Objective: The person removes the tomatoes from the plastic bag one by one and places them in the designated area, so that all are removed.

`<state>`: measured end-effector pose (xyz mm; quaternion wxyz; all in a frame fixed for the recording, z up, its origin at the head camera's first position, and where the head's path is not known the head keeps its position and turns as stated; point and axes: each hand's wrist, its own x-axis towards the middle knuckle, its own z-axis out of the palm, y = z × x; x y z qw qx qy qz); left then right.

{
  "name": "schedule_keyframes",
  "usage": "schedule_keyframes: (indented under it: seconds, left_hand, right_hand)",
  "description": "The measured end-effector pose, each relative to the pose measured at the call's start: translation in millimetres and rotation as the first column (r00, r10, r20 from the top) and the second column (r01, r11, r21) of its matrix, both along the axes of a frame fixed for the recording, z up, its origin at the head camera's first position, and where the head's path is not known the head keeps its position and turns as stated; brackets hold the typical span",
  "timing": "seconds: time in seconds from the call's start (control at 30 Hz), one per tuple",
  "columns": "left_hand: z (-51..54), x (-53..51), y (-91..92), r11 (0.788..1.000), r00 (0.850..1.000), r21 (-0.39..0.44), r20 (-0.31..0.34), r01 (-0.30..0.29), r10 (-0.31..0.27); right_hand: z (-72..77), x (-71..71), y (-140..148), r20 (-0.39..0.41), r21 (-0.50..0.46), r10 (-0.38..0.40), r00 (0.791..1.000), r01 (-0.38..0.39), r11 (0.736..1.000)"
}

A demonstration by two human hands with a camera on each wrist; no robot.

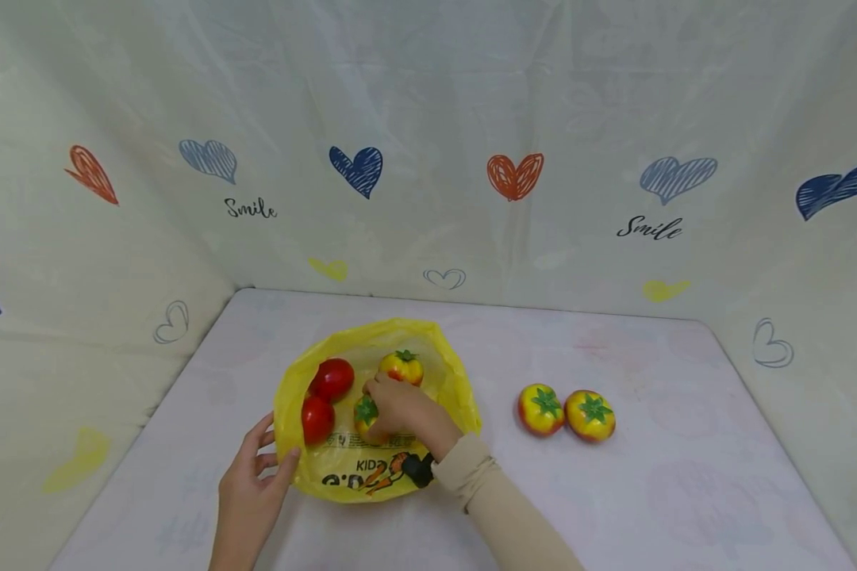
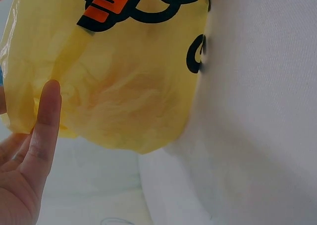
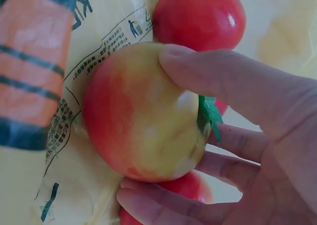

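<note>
A yellow plastic bag (image 1: 428, 337) stands on the table with its mouth spread wide. My right hand (image 1: 403, 408) reaches inside and holds a red-and-yellow toy tomato (image 3: 143, 111) with a green leaf top, the thumb on one side and fingers round the other. Another yellow toy tomato (image 1: 401, 366) lies just beyond that hand. Two red toy fruits (image 1: 334, 378) rest at the bag's left side. Against the outside of the bag's left wall, my left hand (image 1: 253, 484) touches the plastic with extended fingers and thumb (image 2: 47, 111).
Two more yellow-and-red toy tomatoes (image 1: 540, 410) sit side by side on the white-covered table (image 1: 671, 444), right of the bag. Pale cloth walls (image 1: 428, 103) printed with hearts and "Smile" rise behind the table and along its sides.
</note>
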<state>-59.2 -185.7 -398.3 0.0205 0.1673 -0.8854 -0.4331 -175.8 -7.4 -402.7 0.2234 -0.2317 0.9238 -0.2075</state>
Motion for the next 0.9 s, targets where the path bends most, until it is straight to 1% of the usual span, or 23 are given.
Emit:
schedule_keyframes:
  seconds: [0.13,0.23,0.37,0.63,0.9]
  left_hand:
    - [0.2,-0.7,0.9,1.0,1.0,-0.006,0.001,-0.009,0.009]
    - [0.7,-0.7,1.5,1.0,1.0,-0.011,-0.001,-0.017,0.017]
    - [0.8,-1.5,1.8,1.0,1.0,-0.009,-0.003,-0.016,0.016]
    - [0.9,0.5,1.0,1.0,1.0,-0.008,-0.013,-0.005,0.005]
    - [-0.1,0.7,1.7,1.0,0.999,-0.008,-0.04,-0.008,0.008]
  right_hand:
    - [1.6,2.9,3,-0.042,0.003,0.011,0.999,-0.011,1.0]
    - [6.1,4.4,7,-0.083,-0.005,0.003,0.997,-0.004,1.0]
    - [16.1,6.4,13,-0.102,-0.046,-0.018,0.995,0.013,0.999]
    - [35.8,16.7,30,-0.181,-0.141,-0.014,0.983,-0.011,0.99]
    - [45.0,33.0,46,-0.212,-0.249,-0.064,0.975,0.009,0.968]
